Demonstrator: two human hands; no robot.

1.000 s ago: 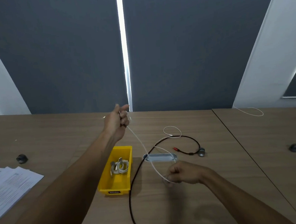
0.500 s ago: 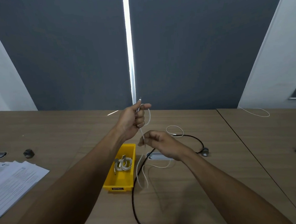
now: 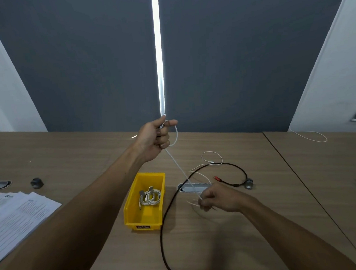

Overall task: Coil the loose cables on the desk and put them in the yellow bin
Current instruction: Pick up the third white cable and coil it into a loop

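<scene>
While my left hand grips one loop of white cable raised at far centre, my right hand pinches its span, right of the yellow bin.

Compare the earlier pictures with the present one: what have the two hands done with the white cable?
The right hand, up near the left hand half a second ago, has dropped back to the desk, drawing the white cable taut. The left hand stays raised, gripping a loop. The yellow bin and black cable are unchanged.
</scene>
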